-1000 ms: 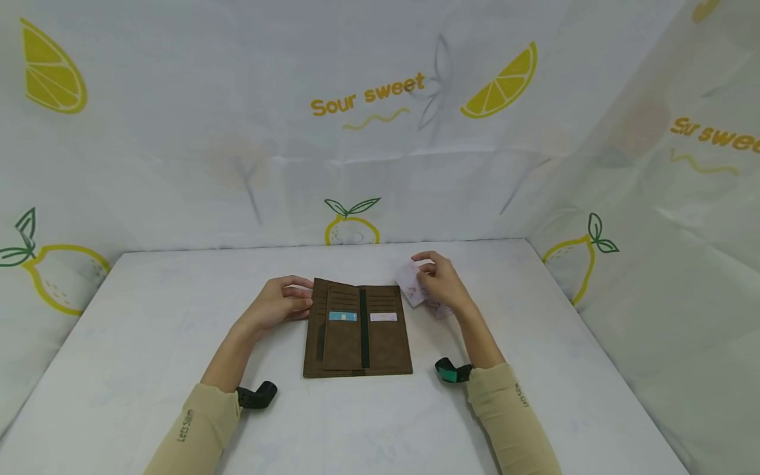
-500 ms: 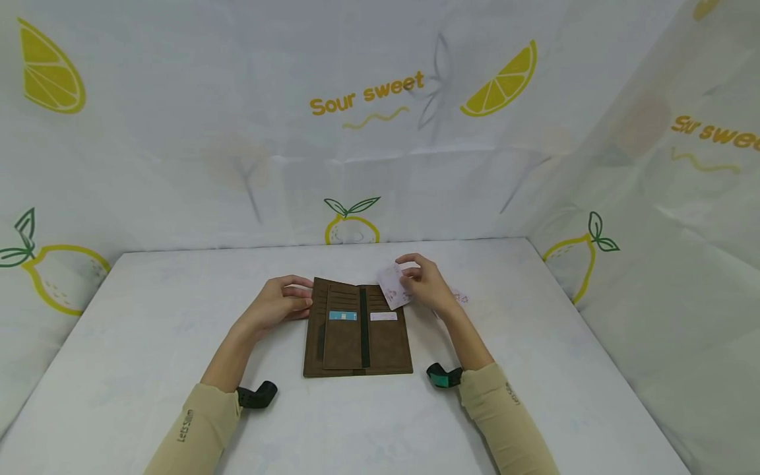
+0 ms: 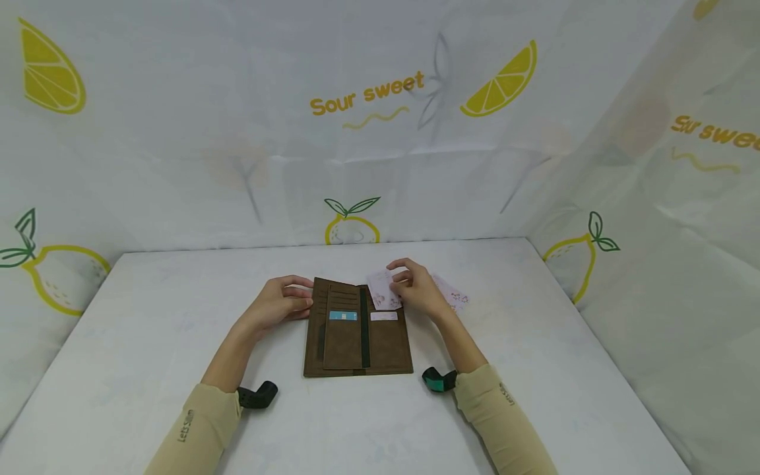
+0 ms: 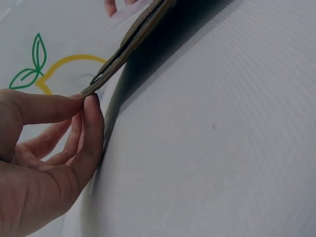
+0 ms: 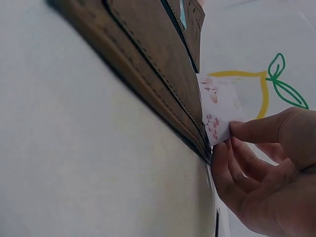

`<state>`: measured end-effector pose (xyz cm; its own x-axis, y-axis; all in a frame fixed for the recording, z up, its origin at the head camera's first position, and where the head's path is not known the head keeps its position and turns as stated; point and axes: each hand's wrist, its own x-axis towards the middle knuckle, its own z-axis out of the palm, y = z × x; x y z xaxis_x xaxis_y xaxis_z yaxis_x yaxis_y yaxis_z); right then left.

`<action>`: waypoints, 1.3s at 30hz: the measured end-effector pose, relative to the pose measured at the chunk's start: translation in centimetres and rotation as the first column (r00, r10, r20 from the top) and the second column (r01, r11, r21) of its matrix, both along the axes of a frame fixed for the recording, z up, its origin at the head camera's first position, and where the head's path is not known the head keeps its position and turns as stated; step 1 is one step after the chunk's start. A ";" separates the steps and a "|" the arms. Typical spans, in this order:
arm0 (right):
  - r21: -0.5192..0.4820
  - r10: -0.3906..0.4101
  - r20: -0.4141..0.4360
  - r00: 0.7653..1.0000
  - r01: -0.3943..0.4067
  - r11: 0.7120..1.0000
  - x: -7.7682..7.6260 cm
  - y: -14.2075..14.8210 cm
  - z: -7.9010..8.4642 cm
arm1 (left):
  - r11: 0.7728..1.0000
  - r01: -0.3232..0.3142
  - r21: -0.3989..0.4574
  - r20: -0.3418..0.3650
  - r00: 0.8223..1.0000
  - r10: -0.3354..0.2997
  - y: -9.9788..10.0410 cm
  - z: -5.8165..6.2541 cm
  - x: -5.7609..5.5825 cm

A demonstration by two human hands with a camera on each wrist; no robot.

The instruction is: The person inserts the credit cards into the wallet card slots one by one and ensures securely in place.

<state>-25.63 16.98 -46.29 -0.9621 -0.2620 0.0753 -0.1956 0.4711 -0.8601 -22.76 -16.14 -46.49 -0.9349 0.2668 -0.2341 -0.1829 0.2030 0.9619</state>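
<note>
A brown wallet [image 3: 388, 346] lies spread open on the table, with a blue card [image 3: 343, 316] in a left slot and a pale card [image 3: 383, 316] in a right slot. My left hand [image 3: 276, 305] pinches the wallet's left edge between thumb and forefinger; the left wrist view shows that edge raised off the table. My right hand [image 3: 419, 290] pinches a white card with pink flowers [image 5: 221, 106] between thumb and fingers. This card stands at the upper right half of the wallet, its lower edge right at the card slots.
More pink-flowered cards [image 3: 452, 293] lie on the white table [image 3: 332, 429] behind my right hand, partly hidden by it. A white cloth with lemon prints [image 3: 380, 165] hangs along the table's back and right sides. Each wrist carries a black camera mount [image 3: 258, 395].
My right hand has moved left with the flowered card, from beside the wallet to over its upper right slots. The cards left behind show more. My left hand and the wallet stay put.
</note>
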 end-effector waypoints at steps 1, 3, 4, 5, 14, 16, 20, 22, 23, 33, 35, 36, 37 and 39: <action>0.008 0.002 0.000 1.000 -0.002 1.000 0.0 0.0 -0.1 | 1.000 -0.003 0.002 0.001 1.000 0.003 0.0 0.0 0.0; 0.017 0.005 0.013 1.000 -0.005 1.000 0.0 0.0 -0.1 | 1.000 -0.004 0.000 0.002 1.000 0.004 0.0 0.0 0.0; 0.025 0.004 0.021 1.000 -0.004 1.000 0.1 0.0 -0.1 | 1.000 -0.002 -0.003 0.000 1.000 0.002 0.0 0.0 0.0; 0.029 0.002 0.034 0.999 -0.003 1.000 0.1 0.0 0.0 | 1.000 -0.007 -0.004 0.003 1.000 0.007 0.0 0.0 0.0; 0.040 0.033 0.067 0.997 -0.036 0.999 0.1 0.3 0.1 | 1.000 -0.011 -0.006 0.003 1.000 0.011 0.1 -0.1 -0.1; 0.038 0.039 0.082 0.996 -0.043 0.998 0.1 0.4 0.2 | 1.000 -0.015 -0.005 0.006 1.000 0.015 0.1 0.0 -0.2; 0.062 0.036 0.103 0.994 -0.043 0.997 0.2 0.5 0.4 | 1.000 -0.010 -0.001 0.000 1.000 0.010 0.1 0.0 -0.1; 0.073 0.033 0.107 0.994 -0.040 0.997 0.2 0.5 0.5 | 1.000 -0.010 0.001 0.002 1.000 0.010 0.1 0.0 -0.1; 0.078 0.031 0.106 0.994 -0.040 0.996 0.2 0.5 0.5 | 1.000 -0.011 0.002 0.003 1.000 0.011 0.1 0.0 0.0; 0.075 0.047 0.106 0.993 -0.055 0.996 0.0 0.5 0.1 | 1.000 -0.010 -0.003 0.005 1.000 0.010 0.1 0.0 0.0; 0.077 0.049 0.109 0.993 -0.058 0.995 -0.1 0.6 0.1 | 1.000 -0.012 0.000 0.007 1.000 0.012 0.1 0.0 0.0; 0.077 0.050 0.110 0.993 -0.059 0.995 -0.1 0.6 0.1 | 1.000 -0.014 0.000 0.009 1.000 0.014 0.1 0.0 0.0; 0.079 0.052 0.109 0.993 -0.061 0.995 -0.1 0.6 0.1 | 1.000 -0.015 0.001 0.011 1.000 0.015 0.1 0.0 0.0; 0.079 0.052 0.112 0.992 -0.061 0.995 -0.2 0.7 0.2 | 1.000 -0.019 0.002 0.016 1.000 0.019 0.1 0.1 0.0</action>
<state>-25.80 17.65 -46.09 -0.9468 -0.3174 -0.0535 -0.1310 0.5318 -0.8367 -22.73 -16.02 -46.43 -0.9360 0.2494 -0.2485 -0.2022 0.1972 0.9593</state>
